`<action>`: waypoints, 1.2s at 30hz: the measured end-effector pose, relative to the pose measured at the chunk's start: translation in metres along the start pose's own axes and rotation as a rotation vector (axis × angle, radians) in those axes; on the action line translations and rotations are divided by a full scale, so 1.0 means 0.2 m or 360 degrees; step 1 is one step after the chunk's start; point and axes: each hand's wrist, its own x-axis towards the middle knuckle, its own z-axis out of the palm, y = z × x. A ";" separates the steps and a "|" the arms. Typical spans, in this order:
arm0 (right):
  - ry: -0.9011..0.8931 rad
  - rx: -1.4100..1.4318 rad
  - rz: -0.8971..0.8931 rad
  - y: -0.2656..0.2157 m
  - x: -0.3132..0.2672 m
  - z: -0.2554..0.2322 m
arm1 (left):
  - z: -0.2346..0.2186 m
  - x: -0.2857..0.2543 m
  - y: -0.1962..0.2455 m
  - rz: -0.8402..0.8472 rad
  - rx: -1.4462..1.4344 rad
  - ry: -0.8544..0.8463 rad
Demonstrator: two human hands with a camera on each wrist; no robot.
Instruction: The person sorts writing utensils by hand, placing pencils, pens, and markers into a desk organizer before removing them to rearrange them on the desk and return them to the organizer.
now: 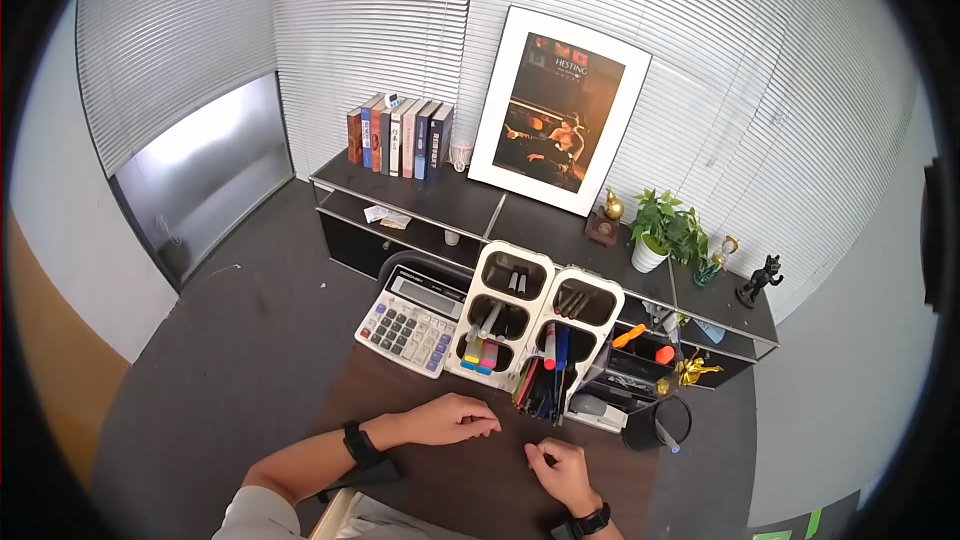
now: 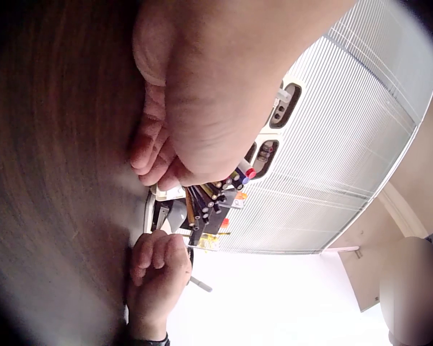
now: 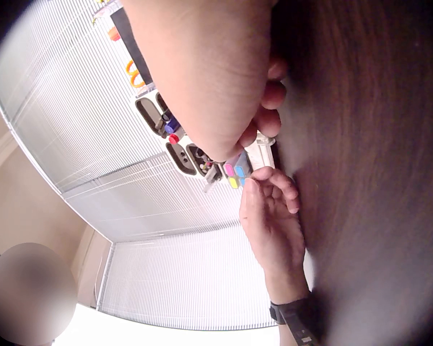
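My left hand (image 1: 452,419) rests on the dark brown desk top (image 1: 385,390), fingers loosely bent with nothing in them. To its right lies my right hand (image 1: 562,472), its fingers also loosely curled and holding nothing. A gap separates the two hands. Beyond them stands a white pen organizer (image 1: 548,312) with pens and markers in its compartments. In the left wrist view the left hand (image 2: 209,94) is close up, with the right hand (image 2: 159,270) below. The right wrist view has the right hand (image 3: 209,79) above the left hand (image 3: 274,223).
A large calculator (image 1: 408,323) is left of the organizer. Right of it are a grey-and-white stapler-like object (image 1: 592,408) and a black mesh cup (image 1: 640,430) holding a pen. Behind, a black shelf bears books (image 1: 398,143), a framed poster (image 1: 560,110) and a plant (image 1: 665,225).
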 end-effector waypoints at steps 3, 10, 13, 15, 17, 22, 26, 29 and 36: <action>-0.0005 0.0017 -0.0011 0.00 0.00 0.00 | -0.01 0.00 0.03 -0.0037 0.0008 -0.0015; 0.0004 -0.0002 -0.0002 0.01 0.00 0.00 | 0.00 0.00 0.00 -0.0002 0.0020 0.0010; 0.0007 -0.0019 0.0001 0.00 0.01 0.00 | -0.01 0.00 0.03 -0.0035 0.0017 0.0015; 0.0015 -0.0027 0.0001 0.00 0.01 0.00 | -0.01 0.00 0.04 0.0009 0.0035 0.0038; 0.0010 -0.0017 -0.0006 0.01 0.01 0.00 | 0.00 0.00 0.02 0.0102 0.0015 0.0076; 0.0008 -0.0076 0.0060 0.03 0.00 0.01 | 0.01 0.01 -0.01 0.0173 -0.0005 0.0076; 0.0021 -0.0022 0.0066 0.05 0.00 0.02 | 0.00 0.01 -0.01 0.0222 0.0027 0.0060; -0.0010 -0.0025 0.0133 0.04 0.00 0.02 | 0.01 0.01 -0.03 0.0189 -0.0042 0.0077; -0.0019 -0.0027 0.0181 0.05 -0.01 0.02 | 0.01 0.01 -0.02 0.0200 -0.0029 0.0076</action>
